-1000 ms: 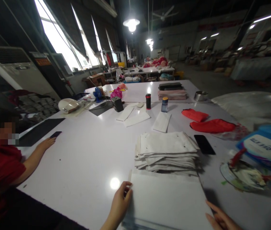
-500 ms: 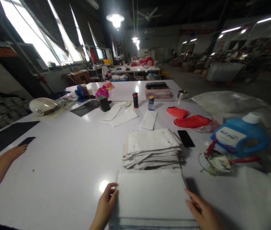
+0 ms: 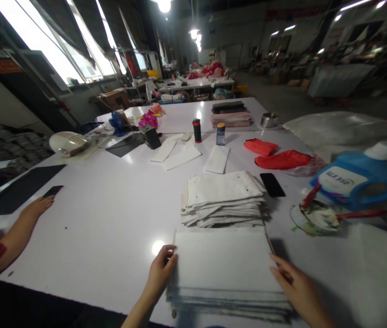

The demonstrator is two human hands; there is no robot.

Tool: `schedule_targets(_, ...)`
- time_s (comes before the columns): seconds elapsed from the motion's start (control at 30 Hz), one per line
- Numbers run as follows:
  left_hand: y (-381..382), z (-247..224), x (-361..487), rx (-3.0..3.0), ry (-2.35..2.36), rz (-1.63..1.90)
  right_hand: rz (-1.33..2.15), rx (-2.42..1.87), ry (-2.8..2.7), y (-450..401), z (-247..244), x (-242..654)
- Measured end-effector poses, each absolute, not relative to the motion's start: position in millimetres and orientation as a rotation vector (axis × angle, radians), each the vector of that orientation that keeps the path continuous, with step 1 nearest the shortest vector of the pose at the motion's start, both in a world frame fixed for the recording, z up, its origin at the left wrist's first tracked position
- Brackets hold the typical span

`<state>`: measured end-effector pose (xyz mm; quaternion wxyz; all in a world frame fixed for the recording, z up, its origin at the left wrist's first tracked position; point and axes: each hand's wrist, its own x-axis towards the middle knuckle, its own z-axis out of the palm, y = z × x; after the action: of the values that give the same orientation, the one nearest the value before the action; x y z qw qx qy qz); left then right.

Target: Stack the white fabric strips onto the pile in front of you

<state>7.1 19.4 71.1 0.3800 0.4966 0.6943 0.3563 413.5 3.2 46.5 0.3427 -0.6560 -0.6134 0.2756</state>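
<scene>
Hands [image 3: 161, 268] [image 3: 293, 279] half-curled, fingertips [image 3: 173, 248] touching opposite sides of white stack [image 3: 222, 262].

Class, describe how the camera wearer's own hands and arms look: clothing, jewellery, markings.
The left hand and right hand are bare, with slim fingers and no gloves. No sleeve shows on either forearm as far as the picture reaches. No watch, bracelet, ring or marking can be made out.
</scene>
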Motion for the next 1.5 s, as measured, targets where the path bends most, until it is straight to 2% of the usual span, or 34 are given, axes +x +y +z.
schedule_targets(0.27,18,70,5,1.376,1.789,0.842,0.706,-1.721,-1.621,3,45,414)
schedule_targets(0.43,20,83,14,1.847,1.913,0.785,0.702,-1.718,-1.637,4,47,412)
schedule_targets(0.57,28,93,46,2.254,1.701,0.649,0.683,-1.711,-1.653,5,49,409)
schedule_targets(0.8,38,66,82,2.759,1.519,0.343,0.669,-1.745,-1.733,5,41,413)
schedule_targets(0.87,40,57,80,2.792,1.522,0.320,0.521,-1.788,-1.852,5,47,414)
schedule_targets(0.97,41,53,78,2.805,1.516,0.325,0.049,-1.925,-2.000,9,64,400)
schedule_targets(1.07,42,53,79,2.812,1.495,0.332,-0.222,-1.836,-2.120,22,74,358)
schedule_targets(1.23,42,56,76,2.808,1.458,0.329,-0.180,-1.452,-2.458,43,53,298)
schedule_targets(1.5,46,48,42,2.486,1.775,0.377,-0.095,-1.704,-2.291,42,25,348)
